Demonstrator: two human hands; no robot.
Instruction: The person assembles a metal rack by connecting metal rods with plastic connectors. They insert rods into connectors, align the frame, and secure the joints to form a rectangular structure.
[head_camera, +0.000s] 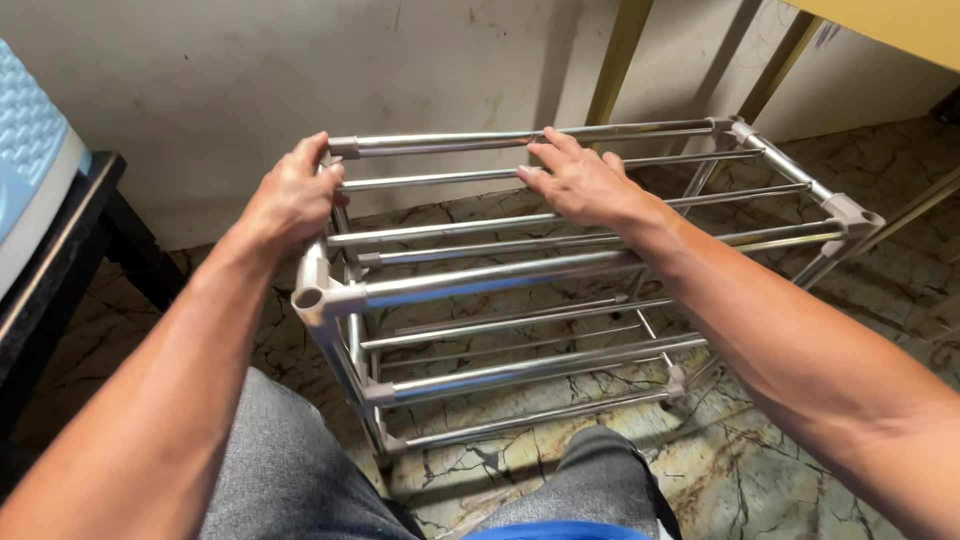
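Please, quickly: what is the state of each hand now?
Left hand: closed on the metal rack's end.
Right hand: open, flat on its top rods.

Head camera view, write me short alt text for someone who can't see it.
Seen from above, a person's two bare hands rest on the top tier of a metal tube rack standing on a marble-patterned floor. The left hand wraps the rack's left end; the right hand lies flat across the top bars. A dark table stands at left, by a pale wall.

A marble-patterned floor (760, 480) carries a metal tube rack (520, 370), standing beside a dark side table's leg (140, 265)
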